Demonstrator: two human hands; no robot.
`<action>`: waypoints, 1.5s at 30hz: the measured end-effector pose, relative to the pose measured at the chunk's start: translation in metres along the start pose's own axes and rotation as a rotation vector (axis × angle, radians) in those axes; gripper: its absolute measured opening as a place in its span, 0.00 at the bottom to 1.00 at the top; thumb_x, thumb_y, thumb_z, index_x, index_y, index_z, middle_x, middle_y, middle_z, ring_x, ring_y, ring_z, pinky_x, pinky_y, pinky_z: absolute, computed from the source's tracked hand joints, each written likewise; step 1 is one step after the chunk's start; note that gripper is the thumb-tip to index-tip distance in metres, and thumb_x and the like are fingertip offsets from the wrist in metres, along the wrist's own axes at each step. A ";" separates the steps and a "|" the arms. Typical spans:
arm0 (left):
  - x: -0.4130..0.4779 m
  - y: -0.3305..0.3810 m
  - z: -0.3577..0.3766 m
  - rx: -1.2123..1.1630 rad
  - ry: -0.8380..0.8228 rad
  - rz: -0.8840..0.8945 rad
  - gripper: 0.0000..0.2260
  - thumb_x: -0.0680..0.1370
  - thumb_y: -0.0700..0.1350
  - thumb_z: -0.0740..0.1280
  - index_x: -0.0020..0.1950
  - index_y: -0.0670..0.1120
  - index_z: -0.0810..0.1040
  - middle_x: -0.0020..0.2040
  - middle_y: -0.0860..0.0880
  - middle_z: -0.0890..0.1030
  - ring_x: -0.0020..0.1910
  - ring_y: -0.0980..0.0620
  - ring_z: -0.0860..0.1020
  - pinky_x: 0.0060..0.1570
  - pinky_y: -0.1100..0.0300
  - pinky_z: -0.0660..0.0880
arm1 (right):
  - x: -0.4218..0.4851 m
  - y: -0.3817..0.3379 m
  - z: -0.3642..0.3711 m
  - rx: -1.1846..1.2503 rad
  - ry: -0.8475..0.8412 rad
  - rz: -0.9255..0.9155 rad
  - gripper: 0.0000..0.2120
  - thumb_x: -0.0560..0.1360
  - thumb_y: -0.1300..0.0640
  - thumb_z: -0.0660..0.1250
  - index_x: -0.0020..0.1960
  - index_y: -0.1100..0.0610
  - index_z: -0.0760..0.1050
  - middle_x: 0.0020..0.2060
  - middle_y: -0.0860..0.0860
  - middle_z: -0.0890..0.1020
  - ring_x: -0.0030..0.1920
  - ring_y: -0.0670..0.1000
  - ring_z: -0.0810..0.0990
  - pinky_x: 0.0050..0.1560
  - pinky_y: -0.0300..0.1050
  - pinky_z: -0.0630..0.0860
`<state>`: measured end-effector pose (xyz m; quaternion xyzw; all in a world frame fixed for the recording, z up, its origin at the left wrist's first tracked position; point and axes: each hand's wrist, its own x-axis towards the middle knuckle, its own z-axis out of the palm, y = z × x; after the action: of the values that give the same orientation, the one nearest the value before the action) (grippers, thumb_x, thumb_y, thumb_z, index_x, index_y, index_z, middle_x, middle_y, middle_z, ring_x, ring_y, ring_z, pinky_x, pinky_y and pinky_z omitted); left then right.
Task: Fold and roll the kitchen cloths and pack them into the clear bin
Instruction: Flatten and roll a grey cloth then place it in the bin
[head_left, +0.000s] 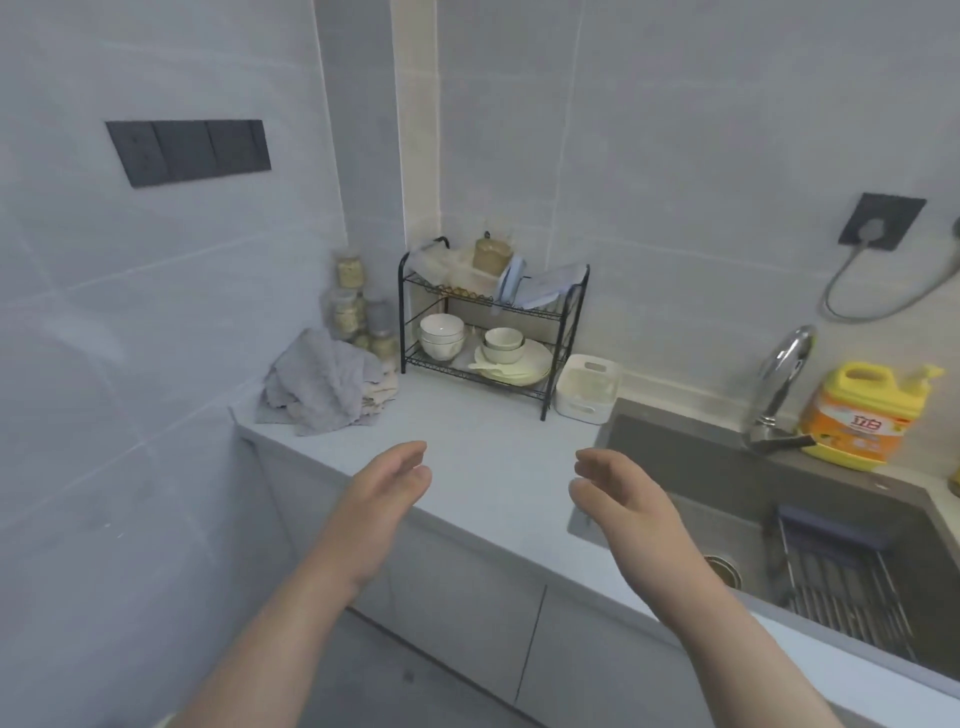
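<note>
A heap of crumpled kitchen cloths (317, 387), grey on top with a beige one underneath, lies on the white countertop (483, 457) at its far left, against the wall. The clear bin (586, 388), small with handle slots, stands to the right of the dish rack, beside the sink. My left hand (387, 493) and my right hand (621, 496) hover over the counter's front edge, palms facing each other, fingers relaxed, holding nothing. Both are well short of the cloths and the bin.
A black two-tier dish rack (488, 327) with bowls and plates stands at the back. Jars (353, 306) are stacked in the corner. To the right lie the grey sink (769, 519) with a drain rack, a chrome tap (779, 384) and a yellow detergent bottle (862, 415).
</note>
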<state>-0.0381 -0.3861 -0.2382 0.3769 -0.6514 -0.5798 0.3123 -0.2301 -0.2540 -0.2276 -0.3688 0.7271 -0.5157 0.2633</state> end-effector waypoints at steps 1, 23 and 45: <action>0.011 -0.002 -0.007 0.008 0.007 -0.006 0.27 0.67 0.59 0.65 0.64 0.54 0.74 0.65 0.57 0.75 0.62 0.67 0.71 0.70 0.54 0.66 | 0.013 -0.001 0.008 0.008 -0.014 0.006 0.13 0.77 0.53 0.64 0.61 0.44 0.72 0.58 0.38 0.76 0.60 0.40 0.73 0.55 0.39 0.68; 0.253 -0.027 -0.093 0.181 0.312 -0.165 0.27 0.68 0.59 0.62 0.66 0.54 0.73 0.66 0.56 0.73 0.65 0.57 0.71 0.70 0.54 0.64 | 0.319 -0.018 0.141 0.082 -0.343 -0.079 0.15 0.78 0.55 0.64 0.64 0.51 0.72 0.59 0.45 0.77 0.53 0.41 0.75 0.48 0.34 0.70; 0.618 -0.143 -0.265 0.925 -0.074 -0.137 0.17 0.77 0.50 0.57 0.67 0.54 0.70 0.63 0.49 0.77 0.60 0.46 0.76 0.54 0.54 0.73 | 0.548 0.013 0.405 -0.070 -0.147 0.344 0.08 0.75 0.62 0.61 0.41 0.67 0.72 0.34 0.53 0.68 0.32 0.49 0.65 0.32 0.39 0.62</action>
<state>-0.1178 -1.0576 -0.3630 0.4979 -0.8256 -0.2610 0.0491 -0.2481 -0.9192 -0.3750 -0.2848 0.7757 -0.4090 0.3872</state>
